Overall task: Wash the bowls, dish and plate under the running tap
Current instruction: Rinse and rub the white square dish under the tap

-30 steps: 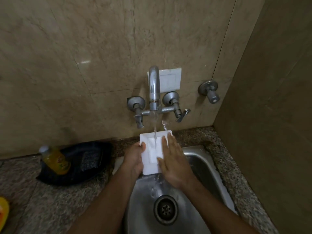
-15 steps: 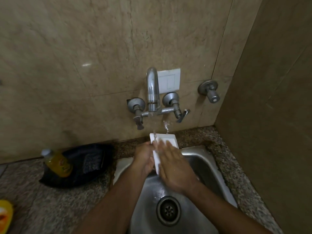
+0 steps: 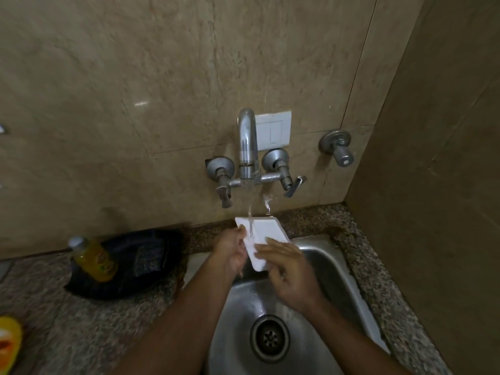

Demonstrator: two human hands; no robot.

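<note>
A white square dish (image 3: 263,234) is held tilted on edge over the steel sink (image 3: 335,269), right under the tap (image 3: 246,147). Water runs from the spout onto the dish's upper part. My left hand (image 3: 230,250) grips the dish's left edge, thumb over its rim. My right hand (image 3: 286,269) holds the dish's right lower side, fingers curled against its face. The dish's underside is hidden. No bowls or plate show elsewhere in view.
A yellow bottle (image 3: 93,258) stands on a black pouch (image 3: 135,263) on the granite counter at left. A yellow object (image 3: 8,342) peeks in at the far left edge. The drain (image 3: 269,338) sits at the sink's middle. A wall switch (image 3: 273,131) and a spare valve (image 3: 336,146) are behind.
The dish went from lying flat under the stream to standing tilted on edge. My right hand slid from flat on its face to its lower right side.
</note>
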